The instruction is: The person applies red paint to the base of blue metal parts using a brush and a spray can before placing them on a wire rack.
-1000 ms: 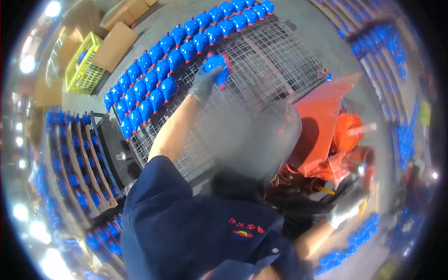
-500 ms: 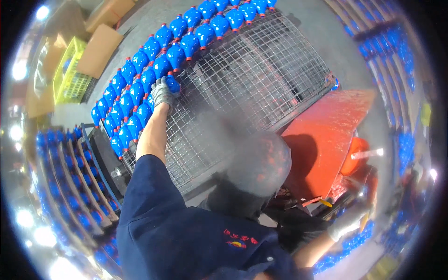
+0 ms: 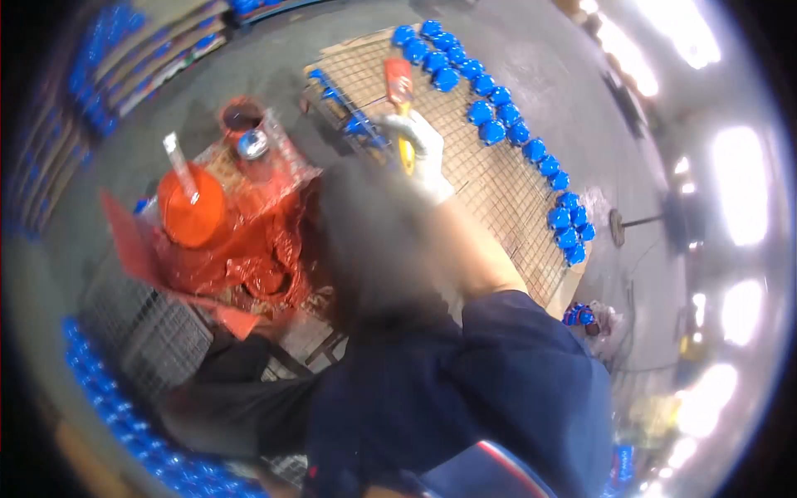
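Observation:
My right hand [image 3: 423, 153], in a white glove, is closed round the yellow handle of a paintbrush [image 3: 399, 83]. The brush's wide head is red and points away from me, above a wire mesh rack [image 3: 481, 187]. Glossy blue rounded parts [image 3: 492, 132] stand in a bent row along the right side of that rack, apart from the brush. More blue pieces [image 3: 357, 124] show at the rack's left edge, partly behind the hand. My left hand is out of sight; only a dark sleeve [image 3: 249, 407] shows on that side.
Left of me, an orange-red bucket [image 3: 191, 212] with a pale stick and a red-smeared pot [image 3: 242, 119] stand on a paint-covered surface. A red panel [image 3: 137, 241] rises beside them. Stacked racks of blue parts [image 3: 158, 58] stand far left. A blurred dark shape hides the middle.
My view has swung from one mesh rack to another. My left hand, earlier touching a blue part, has left the view. My right hand now shows clearly with the paintbrush, raised over mesh.

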Available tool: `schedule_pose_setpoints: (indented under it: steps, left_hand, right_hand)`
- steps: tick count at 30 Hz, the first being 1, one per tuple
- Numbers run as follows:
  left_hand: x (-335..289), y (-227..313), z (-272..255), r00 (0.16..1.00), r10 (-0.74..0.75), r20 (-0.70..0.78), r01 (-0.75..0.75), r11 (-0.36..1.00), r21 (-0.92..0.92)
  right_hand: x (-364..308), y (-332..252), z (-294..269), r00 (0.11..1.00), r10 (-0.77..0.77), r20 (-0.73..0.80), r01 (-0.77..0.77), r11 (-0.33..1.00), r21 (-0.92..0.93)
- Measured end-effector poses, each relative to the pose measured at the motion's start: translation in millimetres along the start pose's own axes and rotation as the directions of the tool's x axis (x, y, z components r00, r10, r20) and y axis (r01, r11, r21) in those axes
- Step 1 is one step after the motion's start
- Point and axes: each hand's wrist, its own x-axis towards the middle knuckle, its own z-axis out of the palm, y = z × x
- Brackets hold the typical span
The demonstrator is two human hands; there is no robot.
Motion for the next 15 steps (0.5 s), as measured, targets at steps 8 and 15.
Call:
schedule_pose_setpoints:
  steps: [8,15]
  left_hand:
    - [-23.3,19.9,-96.4,0.994,-0.021,-0.105,0.019,1.0,-0.015]
    - [7.3,46.4,-147.9,0.973,0.098,-0.208,-0.145,0.964,-0.225]
  right_hand:
    - [-102.9,275.0,-126.2,0.933,0.361,0.009,-0.246,0.653,-0.716]
    - [-173.2,406.9,-188.2,0.877,0.481,-0.009,-0.219,0.384,-0.897]
